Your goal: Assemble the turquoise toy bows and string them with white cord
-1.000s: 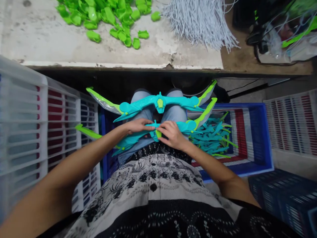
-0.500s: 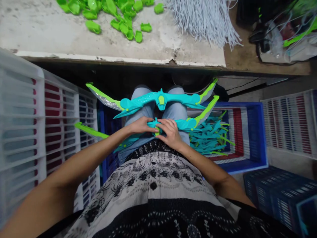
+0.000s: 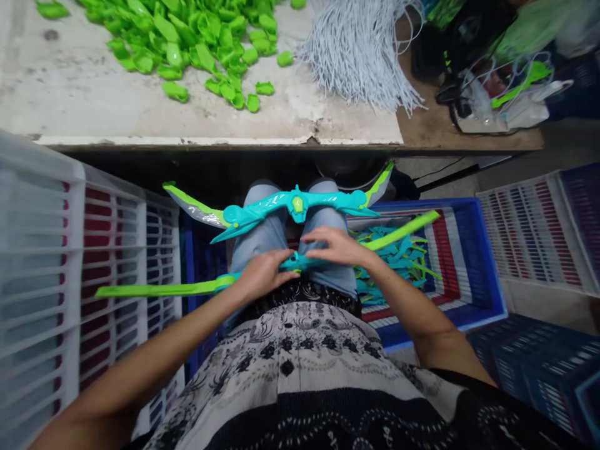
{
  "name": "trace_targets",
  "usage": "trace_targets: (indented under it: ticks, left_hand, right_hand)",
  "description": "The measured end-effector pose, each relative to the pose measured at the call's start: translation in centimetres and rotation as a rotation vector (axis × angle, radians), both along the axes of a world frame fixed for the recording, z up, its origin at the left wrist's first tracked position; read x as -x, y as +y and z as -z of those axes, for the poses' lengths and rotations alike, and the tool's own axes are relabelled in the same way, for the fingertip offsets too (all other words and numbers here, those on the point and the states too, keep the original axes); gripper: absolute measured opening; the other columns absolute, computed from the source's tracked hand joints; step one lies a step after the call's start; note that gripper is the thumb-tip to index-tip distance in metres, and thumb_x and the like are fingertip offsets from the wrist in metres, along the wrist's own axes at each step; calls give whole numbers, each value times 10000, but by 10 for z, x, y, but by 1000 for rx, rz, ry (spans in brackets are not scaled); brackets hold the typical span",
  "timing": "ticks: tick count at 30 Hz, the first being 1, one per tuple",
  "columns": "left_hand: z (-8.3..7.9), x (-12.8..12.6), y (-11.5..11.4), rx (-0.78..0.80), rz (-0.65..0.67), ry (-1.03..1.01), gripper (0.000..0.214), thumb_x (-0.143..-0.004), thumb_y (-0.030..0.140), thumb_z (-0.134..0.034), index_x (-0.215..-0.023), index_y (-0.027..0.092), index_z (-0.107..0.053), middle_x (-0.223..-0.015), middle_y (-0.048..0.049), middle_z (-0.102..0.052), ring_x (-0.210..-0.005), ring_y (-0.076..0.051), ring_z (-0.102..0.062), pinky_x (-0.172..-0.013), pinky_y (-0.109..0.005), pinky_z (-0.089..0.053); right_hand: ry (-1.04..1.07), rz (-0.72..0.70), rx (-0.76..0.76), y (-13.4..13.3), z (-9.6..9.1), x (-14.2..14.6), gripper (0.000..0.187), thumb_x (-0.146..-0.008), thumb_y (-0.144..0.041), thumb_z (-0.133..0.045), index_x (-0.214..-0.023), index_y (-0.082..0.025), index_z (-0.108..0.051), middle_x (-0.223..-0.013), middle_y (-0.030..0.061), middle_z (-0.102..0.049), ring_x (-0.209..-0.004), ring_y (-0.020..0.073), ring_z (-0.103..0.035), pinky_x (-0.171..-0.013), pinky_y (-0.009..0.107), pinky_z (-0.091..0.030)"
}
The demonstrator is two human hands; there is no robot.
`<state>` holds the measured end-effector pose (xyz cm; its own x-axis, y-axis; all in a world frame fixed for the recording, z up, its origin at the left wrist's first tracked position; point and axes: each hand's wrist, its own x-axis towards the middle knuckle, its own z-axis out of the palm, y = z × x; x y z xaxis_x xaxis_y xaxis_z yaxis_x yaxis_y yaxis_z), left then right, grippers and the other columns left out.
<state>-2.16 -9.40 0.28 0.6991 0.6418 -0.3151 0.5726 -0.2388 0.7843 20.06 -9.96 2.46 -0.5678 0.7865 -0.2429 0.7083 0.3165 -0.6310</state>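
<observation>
Toy bow (image 3: pixel 289 265) | teal middle, green limbs | left hand (image 3: pixel 262 276), right hand (image 3: pixel 335 245): grip pinching middle

Boxed in at the bench: a white crate (image 3: pixel 70 250) walls the left of the lap, a blue crate (image 3: pixel 445 320) of teal pieces (image 3: pixel 398 256) crowds the right, and the table (image 3: pixel 94 106) edge overhangs the knees. A second bow (image 3: pixel 297 205) lies across them, leaving a narrow gap beyond the left hand (image 3: pixel 262 278) and right hand (image 3: pixel 337 245). The held bow (image 3: pixel 159 289) spans both crates. Open tabletop lies nearer than the green parts (image 3: pixel 197 44) and cords (image 3: pixel 360 50).
</observation>
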Motion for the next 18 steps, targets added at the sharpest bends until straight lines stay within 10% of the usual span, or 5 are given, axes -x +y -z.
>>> trace_targets:
  ticks: [7,12,18]
  left_hand:
    - [-1,-2,-37,-729,54,194,511,-878,199,-522,-1344,403,-472,-1325,-130,-509,-1090,-286,-552,-810,-388,-483]
    - [30,-3,-38,-748,58,188,593,-829,317,-620,-1382,380,-416,-1500,-154,-292,-1358,-379,-307,-955,-500,-416]
    - [2,-3,-2,-730,-52,13,493,-880,302,-527,-1344,157,-442,-1415,-192,-382,-1349,-300,-326,-1055,-448,-354]
  right_hand:
    - [-114,479,-372,74,-26,-45,269,-846,-340,-579,-1045,-191,-682,-920,62,-703,-882,227,-609,-827,370,-470]
    - [-254,664,-630,127,-29,-78,267,-893,-319,-477,-1019,-185,-670,-1040,94,-670,-1022,270,-550,-929,443,-425]
    - [-324,798,-659,233,-23,-124,327,-933,-385,-402,-1020,-155,-617,-1102,153,-583,-1145,300,-469,-993,509,-360]
